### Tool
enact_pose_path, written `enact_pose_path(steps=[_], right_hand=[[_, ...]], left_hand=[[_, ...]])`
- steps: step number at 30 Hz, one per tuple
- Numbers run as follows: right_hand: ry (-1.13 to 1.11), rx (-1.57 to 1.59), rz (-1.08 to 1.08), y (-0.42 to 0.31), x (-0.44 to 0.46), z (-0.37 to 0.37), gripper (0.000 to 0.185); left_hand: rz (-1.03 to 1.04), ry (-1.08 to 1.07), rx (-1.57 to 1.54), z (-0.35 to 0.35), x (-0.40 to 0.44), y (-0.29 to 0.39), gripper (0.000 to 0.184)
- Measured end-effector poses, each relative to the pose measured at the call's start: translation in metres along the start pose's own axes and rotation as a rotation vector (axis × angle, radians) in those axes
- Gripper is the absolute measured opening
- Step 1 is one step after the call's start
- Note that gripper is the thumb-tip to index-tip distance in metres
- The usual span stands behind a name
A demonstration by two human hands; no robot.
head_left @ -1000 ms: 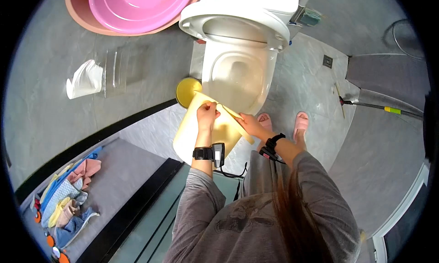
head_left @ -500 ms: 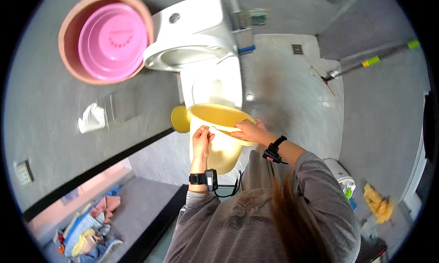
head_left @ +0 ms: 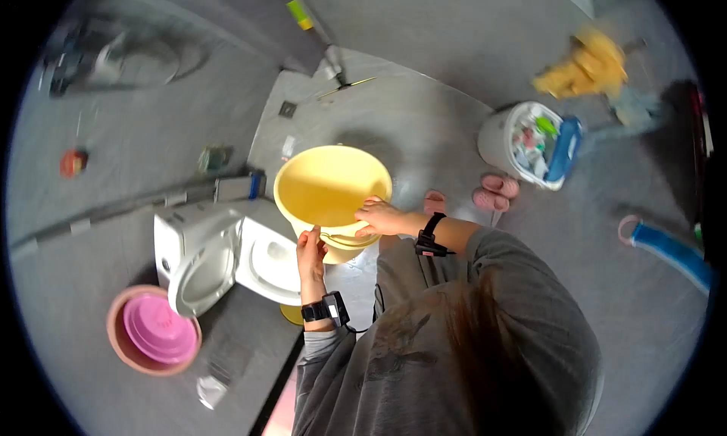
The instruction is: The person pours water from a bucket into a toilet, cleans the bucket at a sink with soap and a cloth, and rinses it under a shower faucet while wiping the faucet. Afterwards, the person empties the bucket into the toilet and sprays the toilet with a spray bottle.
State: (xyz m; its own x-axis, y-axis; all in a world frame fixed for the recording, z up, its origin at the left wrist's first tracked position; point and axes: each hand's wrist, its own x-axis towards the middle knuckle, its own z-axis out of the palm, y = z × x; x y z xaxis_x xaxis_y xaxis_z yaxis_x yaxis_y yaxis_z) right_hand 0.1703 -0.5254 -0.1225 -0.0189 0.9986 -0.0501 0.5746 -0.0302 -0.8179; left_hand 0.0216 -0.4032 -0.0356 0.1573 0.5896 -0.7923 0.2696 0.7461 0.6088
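Note:
A yellow bucket (head_left: 333,182) is held upright in front of me, its mouth facing up and nothing visible inside. My left hand (head_left: 311,253) is closed at the bucket's near rim, on its left side, by the handle. My right hand (head_left: 380,217) grips the near right part of the rim, with its fingers over the edge. The bucket's handle (head_left: 348,240) hangs along the near side between the two hands. Each wrist wears a black strap with a small device.
A white toilet (head_left: 274,262) with its lid up stands left of the bucket. A pink basin (head_left: 160,328) sits at lower left. To the right are a filled trash bin (head_left: 534,144), pink slippers (head_left: 496,192) and a yellow bag (head_left: 589,66). A floor drain (head_left: 287,109) lies beyond.
My view has turned to the right, away from over the toilet. The bucket has swung away from the toilet with both hands on it and now stands more upright.

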Motion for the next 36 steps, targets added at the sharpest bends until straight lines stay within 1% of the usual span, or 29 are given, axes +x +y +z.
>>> enact_pose_path(steps=[2, 4, 5, 7, 10, 11, 13, 14, 16, 18, 20, 21, 23, 27, 29, 30, 32, 33, 35, 36], right_hand=[[0.123, -0.045, 0.077, 0.020, -0.026, -0.017, 0.042], [0.240, -0.017, 0.138, 0.033, -0.063, -0.028, 0.041], [0.279, -0.026, 0.159, 0.043, -0.070, -0.038, 0.041], [0.333, 0.070, 0.254, 0.052, -0.089, -0.054, 0.040], [0.413, 0.112, 0.331, 0.066, -0.116, -0.074, 0.039], [0.447, 0.121, 0.362, 0.055, -0.137, -0.075, 0.039], [0.669, 0.087, 0.418, 0.055, -0.158, -0.085, 0.033], [0.695, 0.088, 0.436, 0.051, -0.172, -0.090, 0.033], [1.059, 0.186, 0.625, 0.045, -0.202, -0.103, 0.030], [1.316, -0.017, 0.715, 0.047, -0.233, -0.100, 0.029], [1.380, -0.166, 0.848, 0.043, -0.265, -0.101, 0.030], [1.391, -0.169, 0.861, 0.041, -0.278, -0.101, 0.030], [1.478, -0.008, 0.966, 0.041, -0.299, -0.102, 0.031], [1.507, -0.060, 1.038, 0.068, -0.316, -0.087, 0.032], [1.603, 0.064, 0.996, 0.093, -0.322, -0.085, 0.033], [1.596, 0.070, 0.995, 0.104, -0.325, -0.090, 0.033], [1.487, 0.125, 1.173, 0.134, -0.334, -0.102, 0.036], [1.476, 0.125, 1.173, 0.149, -0.334, -0.108, 0.036], [1.472, 0.205, 1.277, 0.181, -0.333, -0.120, 0.042], [1.460, 0.203, 1.280, 0.207, -0.337, -0.118, 0.042]], left_hand=[[0.024, -0.137, 0.094, 0.037, 0.017, -0.001, 0.012], [-0.004, -0.175, 0.250, 0.076, 0.016, -0.008, 0.012], [0.011, -0.192, 0.317, 0.095, 0.025, -0.008, 0.014], [0.005, -0.248, 0.447, 0.130, 0.027, -0.003, 0.019], [0.000, -0.340, 0.509, 0.172, 0.042, -0.007, 0.021], [0.010, -0.397, 0.533, 0.177, 0.032, -0.012, 0.022], [0.017, -0.461, 0.587, 0.203, 0.025, -0.005, 0.021], [0.023, -0.505, 0.617, 0.214, 0.022, -0.003, 0.021], [0.033, -0.538, 0.661, 0.234, 0.021, -0.001, 0.020], [0.037, -0.573, 0.690, 0.248, 0.025, 0.001, 0.020], [0.060, -0.675, 0.661, 0.260, 0.037, 0.002, 0.016], [0.056, -0.687, 0.673, 0.267, 0.034, 0.004, 0.016], [0.131, -0.645, 0.739, 0.283, 0.027, 0.007, 0.011], [0.145, -0.653, 0.815, 0.294, 0.042, 0.002, 0.007], [0.183, -0.666, 0.784, 0.296, 0.051, -0.004, 0.007], [0.180, -0.657, 0.783, 0.296, 0.055, -0.007, 0.007], [0.209, -0.615, 0.798, 0.297, 0.066, -0.017, 0.008], [0.203, -0.608, 0.793, 0.297, 0.070, -0.023, 0.008], [0.215, -0.560, 0.728, 0.296, 0.079, -0.038, 0.009], [0.217, -0.537, 0.693, 0.296, 0.084, -0.047, 0.009]])
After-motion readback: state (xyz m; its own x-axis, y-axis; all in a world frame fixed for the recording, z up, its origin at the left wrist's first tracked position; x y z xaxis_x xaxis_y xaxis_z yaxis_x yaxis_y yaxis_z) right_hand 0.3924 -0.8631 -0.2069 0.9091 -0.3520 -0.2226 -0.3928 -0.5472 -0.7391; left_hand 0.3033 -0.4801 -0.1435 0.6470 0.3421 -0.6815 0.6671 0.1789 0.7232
